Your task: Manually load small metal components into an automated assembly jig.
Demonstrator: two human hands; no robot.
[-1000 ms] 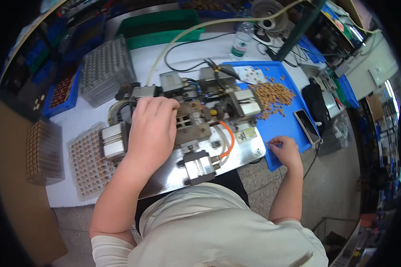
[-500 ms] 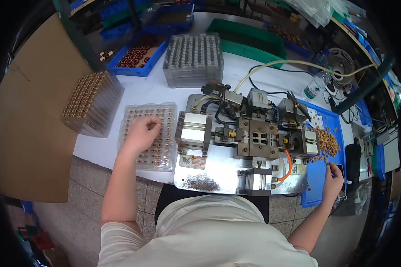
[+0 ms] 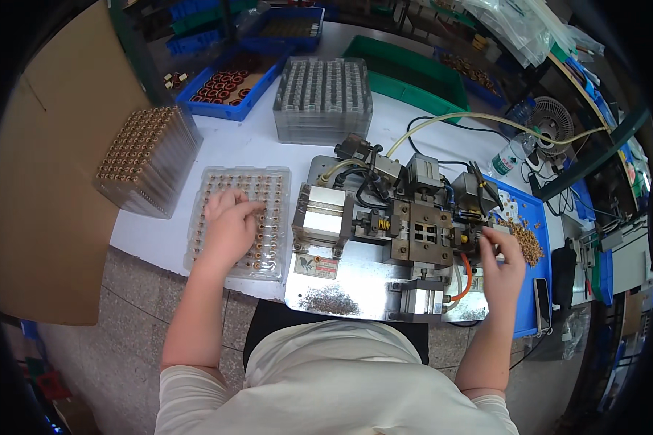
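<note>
My left hand (image 3: pixel 232 226) is over a clear plastic tray (image 3: pixel 288 235) filled with rows of small copper-coloured ring parts. Its fingers are bent close together at the rows, and whatever they may hold is hidden. To the right, my right hand (image 3: pixel 503 262) is raised at the right side of a metal fixture machine (image 3: pixel 422 230). Thumb and forefinger meet in a pinch there; anything between them is too small to make out. Behind that hand, a heap of small brass-coloured parts (image 3: pixel 526 243) lies in a blue tray (image 3: pixel 543 217).
A tall stack of filled trays (image 3: pixel 149 156) stands at the left, beside a cardboard sheet (image 3: pixel 51 203). Farther back are stacked clear trays (image 3: pixel 323 119), a blue bin of dark red rings (image 3: pixel 228 110) and a green bin (image 3: pixel 413 90). A bottle (image 3: pixel 508 156), cables and a phone (image 3: pixel 541 304) are at the right.
My right hand has moved up and left from the blue tray's front part to the machine's right side. My left hand stays over the clear tray, its fingers slightly shifted.
</note>
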